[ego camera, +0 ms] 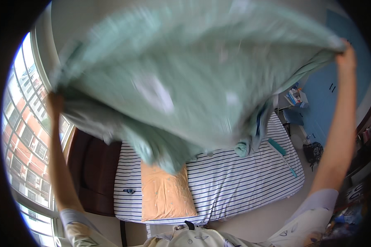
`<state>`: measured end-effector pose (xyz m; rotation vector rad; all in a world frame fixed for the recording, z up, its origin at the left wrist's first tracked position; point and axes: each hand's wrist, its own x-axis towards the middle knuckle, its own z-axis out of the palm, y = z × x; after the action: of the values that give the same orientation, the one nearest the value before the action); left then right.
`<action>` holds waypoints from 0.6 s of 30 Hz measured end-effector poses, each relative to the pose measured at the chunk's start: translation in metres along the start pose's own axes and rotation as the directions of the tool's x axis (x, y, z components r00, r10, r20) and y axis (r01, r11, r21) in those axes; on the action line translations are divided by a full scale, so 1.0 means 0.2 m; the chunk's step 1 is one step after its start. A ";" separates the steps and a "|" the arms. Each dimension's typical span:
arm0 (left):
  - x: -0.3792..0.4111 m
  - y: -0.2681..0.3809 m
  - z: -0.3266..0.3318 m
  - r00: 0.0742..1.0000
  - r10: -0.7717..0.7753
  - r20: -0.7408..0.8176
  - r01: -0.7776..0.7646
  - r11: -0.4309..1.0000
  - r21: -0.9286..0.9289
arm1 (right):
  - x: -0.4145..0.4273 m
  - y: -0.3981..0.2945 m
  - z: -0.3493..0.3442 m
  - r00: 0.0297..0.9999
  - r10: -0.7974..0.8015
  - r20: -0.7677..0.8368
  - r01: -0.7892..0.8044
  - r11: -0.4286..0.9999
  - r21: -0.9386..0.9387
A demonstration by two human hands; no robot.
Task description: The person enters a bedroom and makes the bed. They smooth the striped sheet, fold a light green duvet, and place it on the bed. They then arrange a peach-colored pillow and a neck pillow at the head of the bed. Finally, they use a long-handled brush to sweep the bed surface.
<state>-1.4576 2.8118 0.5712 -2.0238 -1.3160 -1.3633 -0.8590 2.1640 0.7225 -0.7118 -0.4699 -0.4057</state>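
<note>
A large pale green cloth with white patches, perhaps a quilt or its cover, billows in the air across the upper view, blurred by motion. My left hand grips it at the far left, and my right hand holds another part of it high at the right. Both arms are stretched wide. Under the cloth is a bed with a navy-and-white striped sheet. An orange pillow lies on the sheet, its upper end partly hidden by the hanging fabric.
A bed brush with teal bristles and a small bundled green cloth lie on the sheet. Near the dark brown headboard is a small dark object. A barred window fills the left; a dark bag stands beyond the bed.
</note>
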 end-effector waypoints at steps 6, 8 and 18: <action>0.43 -0.38 -0.63 0.816 0.287 -0.501 -0.317 0.948 0.028 | 0.03 -0.79 -0.27 0.960 -0.279 0.028 0.276 0.918 -0.286; 0.28 -0.19 -0.68 0.931 0.068 -0.358 -0.099 0.993 -0.068 | 0.04 -0.91 -0.41 0.945 -0.327 0.002 0.298 0.858 -0.419; 0.07 -0.31 -0.87 0.955 -0.100 -0.278 0.091 0.995 -0.046 | 0.01 -0.97 -1.18 0.918 -0.391 -0.067 0.163 0.527 -0.834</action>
<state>-1.5997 2.7259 0.6526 -1.7261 -1.2836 -1.6547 -0.8908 1.8651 0.6692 -1.4894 -0.1168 -1.0578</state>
